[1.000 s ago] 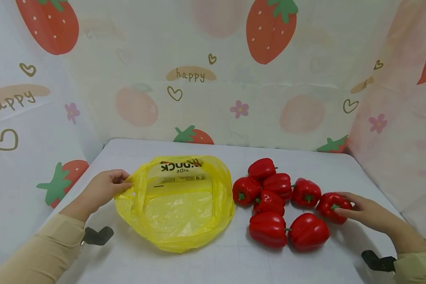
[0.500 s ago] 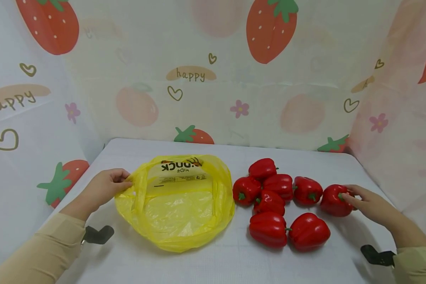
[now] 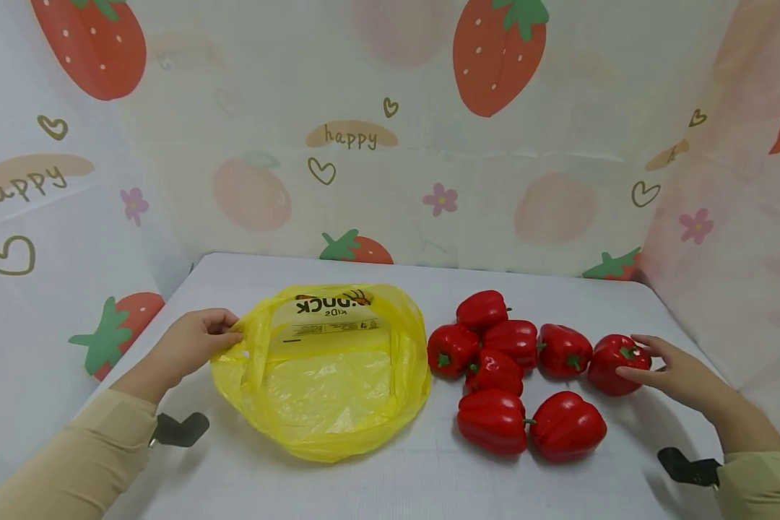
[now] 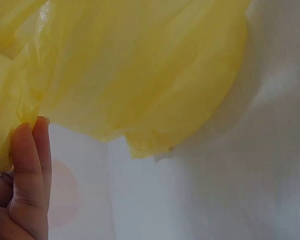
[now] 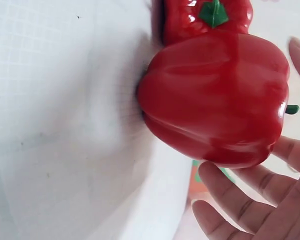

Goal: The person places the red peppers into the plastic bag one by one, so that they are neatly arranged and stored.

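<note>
My left hand [image 3: 198, 347] pinches the rim of a yellow plastic bag [image 3: 328, 404] at its left side; the bag's wide mouth faces me in the head view. In the left wrist view the fingertips press together on the bag's thin film [image 4: 155, 85]. At the far right my right hand [image 3: 679, 379] is at the rightmost red bell pepper [image 3: 614, 372], its thumb in front and fingers behind. In the right wrist view that bell pepper [image 5: 215, 100] stands on the table, stem up. Loosely extended fingers [image 5: 235, 200] lie along its side, and the thumb shows a small gap from it.
Several more red bell peppers [image 3: 494, 422] lie grouped between the bag and my right hand, some touching one another. They rest on a white-covered table [image 3: 396, 491]. Behind it hangs a strawberry-print cloth [image 3: 364, 202]. A black wrist mount [image 3: 689, 469] hangs by each forearm.
My right hand has turned the rightmost bell pepper so its stem points up, shifting it slightly back; the fingers now lie loosely around it. The left hand and bag have stayed put.
</note>
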A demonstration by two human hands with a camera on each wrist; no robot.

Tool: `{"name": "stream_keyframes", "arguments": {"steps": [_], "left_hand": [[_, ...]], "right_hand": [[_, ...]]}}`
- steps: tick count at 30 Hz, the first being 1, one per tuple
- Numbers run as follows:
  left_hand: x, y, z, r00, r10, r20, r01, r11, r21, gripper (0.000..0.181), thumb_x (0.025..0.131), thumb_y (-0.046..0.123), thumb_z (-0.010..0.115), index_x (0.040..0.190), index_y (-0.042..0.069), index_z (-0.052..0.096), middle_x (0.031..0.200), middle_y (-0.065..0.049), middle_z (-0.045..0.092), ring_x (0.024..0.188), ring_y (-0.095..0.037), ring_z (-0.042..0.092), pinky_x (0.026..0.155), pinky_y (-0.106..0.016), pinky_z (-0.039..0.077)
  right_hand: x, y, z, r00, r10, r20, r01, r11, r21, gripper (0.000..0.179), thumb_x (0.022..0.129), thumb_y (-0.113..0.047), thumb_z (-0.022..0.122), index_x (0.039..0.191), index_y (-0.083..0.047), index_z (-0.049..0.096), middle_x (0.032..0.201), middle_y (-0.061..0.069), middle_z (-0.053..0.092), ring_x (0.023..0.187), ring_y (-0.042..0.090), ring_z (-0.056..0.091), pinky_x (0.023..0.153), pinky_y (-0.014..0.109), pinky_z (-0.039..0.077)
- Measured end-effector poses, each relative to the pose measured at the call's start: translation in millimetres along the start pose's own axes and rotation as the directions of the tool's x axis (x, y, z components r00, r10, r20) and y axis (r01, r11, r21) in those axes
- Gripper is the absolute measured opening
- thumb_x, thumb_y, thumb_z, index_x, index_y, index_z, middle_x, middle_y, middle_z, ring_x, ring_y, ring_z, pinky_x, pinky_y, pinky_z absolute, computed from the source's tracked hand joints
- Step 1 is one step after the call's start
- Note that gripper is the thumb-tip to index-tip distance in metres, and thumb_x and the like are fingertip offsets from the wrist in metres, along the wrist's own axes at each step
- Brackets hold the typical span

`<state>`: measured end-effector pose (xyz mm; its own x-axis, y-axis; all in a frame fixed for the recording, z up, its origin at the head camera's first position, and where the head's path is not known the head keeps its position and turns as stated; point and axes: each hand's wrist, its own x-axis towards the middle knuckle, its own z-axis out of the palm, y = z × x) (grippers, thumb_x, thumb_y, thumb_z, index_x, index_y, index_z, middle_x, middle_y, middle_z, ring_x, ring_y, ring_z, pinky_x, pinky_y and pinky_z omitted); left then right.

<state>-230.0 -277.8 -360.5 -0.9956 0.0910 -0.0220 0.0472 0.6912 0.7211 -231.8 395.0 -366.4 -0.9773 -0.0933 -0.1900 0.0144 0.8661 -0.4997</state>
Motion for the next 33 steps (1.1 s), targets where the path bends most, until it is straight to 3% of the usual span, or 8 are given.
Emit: {"name": "stream_keyframes", "arguments": {"steps": [5, 12, 18, 23, 33], "left_hand": [[0.6, -0.8, 0.8, 1.000, -0.018, 0.018, 0.018, 1.000, -0.008, 0.023, 0.087, 0.024, 0.061, 0.100, 0.006, 0.061, 0.088, -0.006, 0.060, 0.076, -0.020, 0.054, 0.067, -0.027, 0.048], [1.3, -2.2, 1.8, 0.999, -0.024, 0.025, 0.025, 1.000, -0.011, 0.022, 0.087, 0.024, 0.061, 0.100, 0.006, 0.061, 0.088, -0.006, 0.060, 0.076, -0.019, 0.054, 0.067, -0.028, 0.048], [1.3, -3.2, 1.7, 0.999, -0.026, 0.031, 0.027, 0.999, -0.022, 0.024, 0.088, 0.025, 0.061, 0.101, 0.006, 0.061, 0.088, -0.006, 0.061, 0.076, -0.019, 0.055, 0.068, -0.027, 0.048], [1.1, -4.0, 2.1, 0.999, -0.025, 0.031, 0.026, 0.999, -0.027, 0.024, 0.088, 0.025, 0.061, 0.101, 0.006, 0.061, 0.088, -0.006, 0.061, 0.076, -0.020, 0.055, 0.068, -0.028, 0.048], [0.5, -1.6, 2.3, 0.999, -0.024, 0.043, 0.025, 0.999, -0.031, 0.025, 0.088, 0.025, 0.060, 0.102, 0.005, 0.060, 0.088, -0.006, 0.060, 0.077, -0.020, 0.054, 0.070, -0.028, 0.047]], "right_hand": [[0.3, 3, 5, 1.000, -0.022, -0.012, 0.022, 1.000, -0.001, 0.092, 0.076, -0.045, 0.069, 0.138, 0.004, 0.021, 0.122, 0.033, 0.038, 0.103, 0.047, 0.042, 0.068, 0.045, 0.051], [1.9, 8, 9, 0.999, -0.018, -0.040, 0.017, 1.000, -0.008, 0.092, 0.075, -0.045, 0.069, 0.136, 0.007, 0.023, 0.127, 0.036, 0.033, 0.111, 0.053, 0.033, 0.074, 0.054, 0.047], [3.7, 11, 11, 0.998, 0.015, -0.065, -0.013, 1.000, 0.026, 0.089, 0.077, -0.047, 0.067, 0.133, 0.010, 0.026, 0.127, 0.037, 0.035, 0.112, 0.052, 0.034, 0.077, 0.057, 0.044], [4.7, 11, 14, 0.998, 0.030, -0.060, -0.024, 0.996, 0.089, 0.091, 0.076, -0.047, 0.068, 0.133, 0.009, 0.024, 0.128, 0.036, 0.033, 0.112, 0.052, 0.034, 0.077, 0.055, 0.046], [4.6, 14, 11, 0.993, 0.036, -0.111, -0.024, 0.993, 0.114, 0.095, 0.074, -0.049, 0.069, 0.134, 0.008, 0.024, 0.126, 0.034, 0.035, 0.108, 0.050, 0.038, 0.071, 0.048, 0.050]]}}
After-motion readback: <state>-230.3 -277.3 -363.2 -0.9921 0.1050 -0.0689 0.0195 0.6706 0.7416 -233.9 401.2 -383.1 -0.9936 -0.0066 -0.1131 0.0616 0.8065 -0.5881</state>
